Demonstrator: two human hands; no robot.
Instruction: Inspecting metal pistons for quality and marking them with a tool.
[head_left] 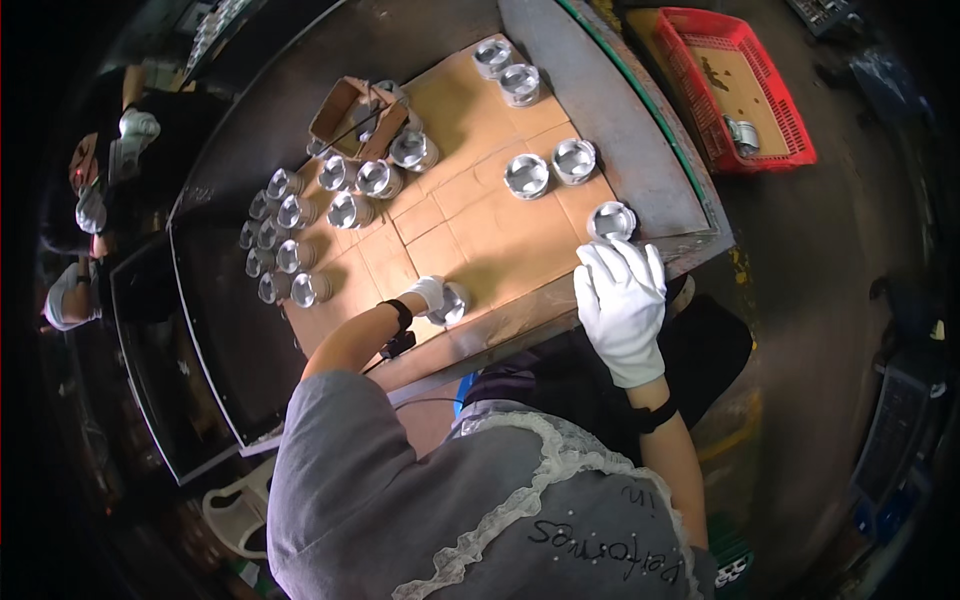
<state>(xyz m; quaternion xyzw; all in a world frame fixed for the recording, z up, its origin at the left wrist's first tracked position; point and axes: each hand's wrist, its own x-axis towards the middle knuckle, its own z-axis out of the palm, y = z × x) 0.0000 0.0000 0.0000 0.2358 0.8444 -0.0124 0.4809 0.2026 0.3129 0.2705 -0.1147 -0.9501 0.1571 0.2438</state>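
Note:
In a white glove, my left hand (429, 291) is closed on the side of a silver metal piston (452, 306) near the table's front edge; its fingertips are mostly hidden. My right hand (622, 312), also white-gloved, lies open at the right front corner. Its fingers are stretched out and reach to the near rim of another piston (611, 221); whether they touch it I cannot tell. Beyond that, two pistons (526, 176) stand side by side, and another pair (519, 86) is at the far edge. Several more pistons (296, 212) are grouped on the left.
Brown cardboard (480, 240) covers the metal-rimmed table. A torn cardboard box (335, 105) with dark tools inside stands at the back. On the far right is a red plastic basket (797, 130) holding a metal part. Other people's gloved hands (140, 124) show at far left.

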